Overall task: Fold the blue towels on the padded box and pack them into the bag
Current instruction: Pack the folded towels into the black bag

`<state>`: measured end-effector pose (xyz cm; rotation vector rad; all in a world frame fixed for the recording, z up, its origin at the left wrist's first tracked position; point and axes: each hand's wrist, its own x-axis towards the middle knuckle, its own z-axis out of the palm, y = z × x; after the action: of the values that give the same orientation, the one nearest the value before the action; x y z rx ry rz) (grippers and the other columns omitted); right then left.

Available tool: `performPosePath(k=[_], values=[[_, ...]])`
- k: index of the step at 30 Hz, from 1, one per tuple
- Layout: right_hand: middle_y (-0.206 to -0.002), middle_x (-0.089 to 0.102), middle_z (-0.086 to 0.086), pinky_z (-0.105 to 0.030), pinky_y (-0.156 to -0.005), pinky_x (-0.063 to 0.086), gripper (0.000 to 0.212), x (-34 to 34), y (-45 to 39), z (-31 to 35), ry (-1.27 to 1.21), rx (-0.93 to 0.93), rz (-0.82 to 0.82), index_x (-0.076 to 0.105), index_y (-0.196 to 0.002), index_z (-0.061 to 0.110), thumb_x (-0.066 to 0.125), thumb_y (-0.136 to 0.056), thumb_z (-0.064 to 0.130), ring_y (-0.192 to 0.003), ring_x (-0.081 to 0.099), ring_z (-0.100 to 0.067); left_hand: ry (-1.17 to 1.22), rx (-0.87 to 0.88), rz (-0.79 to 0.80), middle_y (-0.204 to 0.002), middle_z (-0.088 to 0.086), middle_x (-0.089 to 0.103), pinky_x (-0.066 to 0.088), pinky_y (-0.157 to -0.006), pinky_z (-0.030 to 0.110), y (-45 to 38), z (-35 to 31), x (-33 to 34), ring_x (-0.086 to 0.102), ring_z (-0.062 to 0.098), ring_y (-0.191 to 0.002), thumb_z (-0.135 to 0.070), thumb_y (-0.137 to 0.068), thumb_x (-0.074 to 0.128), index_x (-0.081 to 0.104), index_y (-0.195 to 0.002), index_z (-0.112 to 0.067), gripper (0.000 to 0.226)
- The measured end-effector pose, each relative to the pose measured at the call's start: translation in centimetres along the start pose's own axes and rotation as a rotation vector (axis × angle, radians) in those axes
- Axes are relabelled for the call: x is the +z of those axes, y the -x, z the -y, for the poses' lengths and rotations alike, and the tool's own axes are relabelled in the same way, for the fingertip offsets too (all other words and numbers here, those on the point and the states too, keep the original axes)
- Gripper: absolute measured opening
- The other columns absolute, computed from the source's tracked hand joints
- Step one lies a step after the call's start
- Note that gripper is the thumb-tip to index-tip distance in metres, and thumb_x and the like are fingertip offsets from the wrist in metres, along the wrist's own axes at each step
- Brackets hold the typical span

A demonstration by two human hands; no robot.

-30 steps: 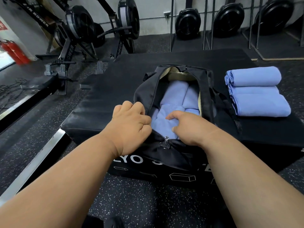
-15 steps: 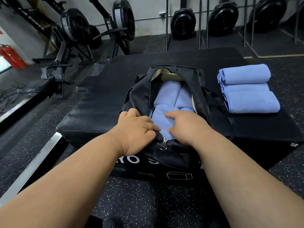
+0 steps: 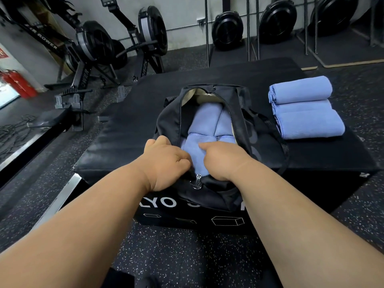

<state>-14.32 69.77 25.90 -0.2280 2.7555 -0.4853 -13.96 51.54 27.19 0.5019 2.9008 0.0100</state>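
Note:
A black bag (image 3: 168, 121) lies unzipped on the black padded box (image 3: 128, 113), with several folded blue towels (image 3: 207, 119) packed inside. My left hand (image 3: 166, 163) grips the bag's near left edge beside the zipper pull (image 3: 198, 179). My right hand (image 3: 222, 161) reaches into the opening, thumb on the nearest blue towel (image 3: 193, 150), its other fingers tucked down out of sight at the bag's right edge. Three more folded blue towels (image 3: 305, 111) lie stacked on the box to the right of the bag.
Rowing machines (image 3: 93, 44) stand on the floor at the back left. Black fan wheels and upright bars (image 3: 228, 28) line the back wall. Red fire extinguishers (image 3: 16, 84) are at the far left. Speckled rubber floor surrounds the box.
Both hands stay at the bag's near end; the left hand has slid slightly toward the opening. The view has shifted a little.

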Motion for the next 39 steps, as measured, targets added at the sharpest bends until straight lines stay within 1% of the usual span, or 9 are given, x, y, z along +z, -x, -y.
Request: performPosePath(k=[5, 9, 12, 16, 20, 25, 31, 36, 39], values=[[-0.137, 0.063, -0.013, -0.044, -0.102, 0.052, 0.046, -0.9, 1.0, -0.8, -0.188, -0.029, -0.129, 0.058, -0.143, 0.018, 0.040, -0.101, 0.011, -0.122, 0.061, -0.035, 0.019, -0.034, 0.026, -0.113, -0.028, 0.061, 0.018, -0.099, 0.038, 0.3, -0.2, -0.3, 0.034, 0.018, -0.114, -0.046, -0.084, 0.016, 0.067, -0.120, -0.054, 0.063], [-0.146, 0.061, 0.001, -0.036, -0.102, 0.048, 0.060, -1.5, 2.0, -1.7, -0.298, -0.042, -0.190, 0.051, -0.152, 0.038, 0.041, -0.099, 0.011, -0.129, 0.057, -0.024, -0.162, -0.085, -0.031, -0.106, -0.011, 0.059, 0.031, -0.090, 0.041, 0.3, -0.5, -1.0, 0.036, 0.025, -0.108, -0.041, -0.100, 0.021, 0.067, -0.108, -0.029, 0.049], [-0.139, 0.066, 0.003, -0.037, -0.099, 0.050, 0.055, -2.0, 2.7, -3.0, -0.391, -0.086, -0.286, 0.059, -0.143, 0.039, 0.044, -0.098, 0.012, -0.121, 0.060, -0.020, -0.178, -0.113, -0.114, -0.098, -0.009, 0.053, 0.019, -0.077, 0.037, 0.1, -1.0, -2.4, 0.038, 0.025, -0.104, -0.047, -0.088, 0.011, 0.060, -0.089, -0.022, 0.055], [-0.109, 0.074, 0.009, -0.031, -0.073, 0.043, 0.046, -3.0, 3.9, -4.9, -0.608, -0.123, -0.403, 0.073, -0.119, 0.036, 0.044, -0.094, 0.009, -0.082, 0.058, -0.007, -0.110, -0.012, -0.241, -0.105, -0.011, 0.055, 0.017, -0.077, 0.037, -0.4, -2.5, -3.8, 0.037, 0.023, -0.106, -0.056, -0.073, 0.005, 0.067, -0.090, -0.030, 0.069], [-0.079, 0.073, 0.008, -0.033, -0.063, 0.042, 0.034, -4.1, 5.3, -6.9, -0.791, -0.063, -0.597, 0.072, -0.084, 0.034, 0.046, -0.082, 0.013, -0.067, 0.057, -0.011, 0.087, 0.102, -0.350, -0.101, -0.012, 0.061, 0.019, -0.085, 0.033, -0.8, -6.6, -4.9, 0.040, 0.019, -0.110, -0.049, -0.083, 0.024, 0.070, -0.089, -0.035, 0.049], [-0.068, 0.072, 0.003, -0.038, -0.068, 0.050, 0.032, -5.2, 6.2, -11.1, -0.983, 0.095, -0.766, 0.069, -0.074, 0.027, 0.043, -0.080, 0.010, -0.071, 0.060, -0.016, 0.233, 0.215, -0.343, -0.095, -0.014, 0.063, 0.025, -0.106, 0.038, -2.0, -12.9, -6.3, 0.041, 0.017, -0.112, -0.047, -0.083, 0.031, 0.070, -0.092, -0.035, 0.042], [-0.072, 0.072, 0.003, -0.040, -0.078, 0.050, 0.028, -6.0, 6.9, -15.9, -1.030, 0.258, -0.890, 0.067, -0.070, 0.030, 0.039, -0.074, 0.023, -0.084, 0.065, -0.023, 0.070, 0.254, -0.295, -0.106, -0.013, 0.065, 0.028, -0.091, 0.037, -6.2, -18.3, -5.3, 0.045, 0.023, -0.109, -0.045, -0.083, 0.032, 0.073, -0.101, -0.035, 0.046], [-0.072, 0.071, -0.001, -0.047, -0.077, 0.055, 0.027, -6.6, 7.6, -19.9, -1.060, 0.329, -0.972, 0.065, -0.072, 0.030, 0.040, -0.068, 0.023, -0.084, 0.067, -0.032, -0.090, 0.150, -0.175, -0.123, 0.002, 0.066, 0.042, -0.097, 0.040, -9.7, -22.6, -3.6, 0.052, 0.032, -0.116, -0.046, -0.097, 0.045, 0.069, -0.123, -0.028, 0.040], [-0.074, 0.072, -0.007, -0.054, -0.085, 0.056, 0.030, -6.8, 7.8, -21.6, -1.090, 0.345, -1.027, 0.065, -0.077, 0.028, 0.038, -0.068, 0.022, -0.084, 0.067, -0.034, 0.135, 0.023, -0.049, -0.129, 0.012, 0.067, 0.049, -0.099, 0.040, -12.2, -24.8, -2.6, 0.060, 0.036, -0.119, -0.043, -0.101, 0.049, 0.065, -0.130, -0.011, 0.046]])
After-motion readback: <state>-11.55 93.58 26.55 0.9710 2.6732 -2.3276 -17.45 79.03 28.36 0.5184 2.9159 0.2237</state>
